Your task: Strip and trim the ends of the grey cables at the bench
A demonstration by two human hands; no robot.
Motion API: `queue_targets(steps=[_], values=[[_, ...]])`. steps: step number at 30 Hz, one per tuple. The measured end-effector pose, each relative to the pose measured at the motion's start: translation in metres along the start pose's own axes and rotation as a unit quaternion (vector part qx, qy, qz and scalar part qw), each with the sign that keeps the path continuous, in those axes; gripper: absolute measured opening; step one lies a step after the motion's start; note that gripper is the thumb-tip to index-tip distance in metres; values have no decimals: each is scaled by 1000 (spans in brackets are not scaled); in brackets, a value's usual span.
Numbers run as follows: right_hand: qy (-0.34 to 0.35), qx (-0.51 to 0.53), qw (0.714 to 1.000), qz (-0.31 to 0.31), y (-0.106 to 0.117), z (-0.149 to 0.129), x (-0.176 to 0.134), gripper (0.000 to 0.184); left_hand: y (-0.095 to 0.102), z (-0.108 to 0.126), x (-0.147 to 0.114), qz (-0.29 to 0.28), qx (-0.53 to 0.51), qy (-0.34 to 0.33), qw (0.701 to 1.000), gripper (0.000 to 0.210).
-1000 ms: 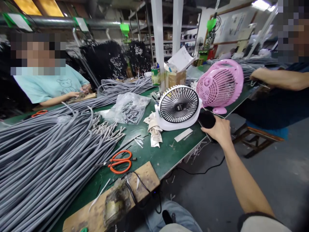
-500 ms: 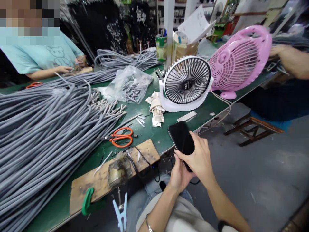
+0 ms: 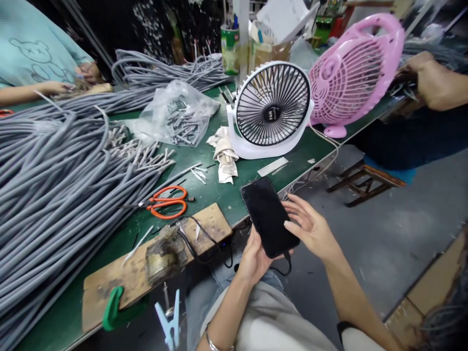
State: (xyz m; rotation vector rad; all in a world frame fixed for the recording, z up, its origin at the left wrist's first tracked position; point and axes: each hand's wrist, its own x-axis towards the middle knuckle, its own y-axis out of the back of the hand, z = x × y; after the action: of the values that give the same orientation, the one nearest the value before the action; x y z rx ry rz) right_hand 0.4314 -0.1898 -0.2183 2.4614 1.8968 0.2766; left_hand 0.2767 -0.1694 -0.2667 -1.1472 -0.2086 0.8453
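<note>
The phone (image 3: 268,217) is held above the lap at the tabletop's (image 3: 237,200) near edge, dark screen upward. The left hand (image 3: 256,261) is clamped on its lower left part, the thumb side along the left edge and the palm beneath; the phone's upper part projects beyond this grip. The right hand (image 3: 309,226) is at the right edge, thumb and fingers spread apart; whether the tips touch the phone is hard to tell. A black cable (image 3: 287,265) reaches its lower end.

The phone hides most of the left fingers and its own back. Beyond it stand the white fan (image 3: 272,112) and, partly behind that, the pink fan (image 3: 360,73). Orange-handled scissors (image 3: 150,204) lie to the left, their blade tips hard to make out against the grey tubes (image 3: 73,195), which the picture's left edge cuts off. The top edge cuts off a co-worker in light blue (image 3: 40,58) above the shoulders.
</note>
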Motion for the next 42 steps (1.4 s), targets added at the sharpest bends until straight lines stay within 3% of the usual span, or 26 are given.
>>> queue_targets(steps=[6, 14, 18, 20, 24, 33, 38, 42], values=[[12, 6, 1000, -11, 0, -1, -7, 56, 8, 3, -1, 4, 21, -13, 1000, 59], [-35, -142, 986, -80, 0, 0, -9, 91, 10, 3, -3, 15, 39, -22, 999, 59], [-37, -109, 992, 46, -8, 8, -1, 53, 12, 2, -3, 20, 41, -26, 999, 60], [-34, -67, 995, 60, -13, 12, 3, 41, 13, 1, -2, 22, 41, -27, 999, 59], [-18, -11, 1000, 23, -19, 15, 8, 44, 12, 0, -2, 19, 37, -29, 999, 58], [-24, -42, 997, 58, -32, 11, 10, 41, 10, 1, -2, 32, 30, -29, 999, 55], [-30, -25, 999, 11, -24, 13, 9, 54, 12, 2, -2, 41, 29, -21, 999, 55], [-38, -14, 999, 29, -18, 15, 10, 40, 13, 2, -3, 36, 27, -21, 999, 52]])
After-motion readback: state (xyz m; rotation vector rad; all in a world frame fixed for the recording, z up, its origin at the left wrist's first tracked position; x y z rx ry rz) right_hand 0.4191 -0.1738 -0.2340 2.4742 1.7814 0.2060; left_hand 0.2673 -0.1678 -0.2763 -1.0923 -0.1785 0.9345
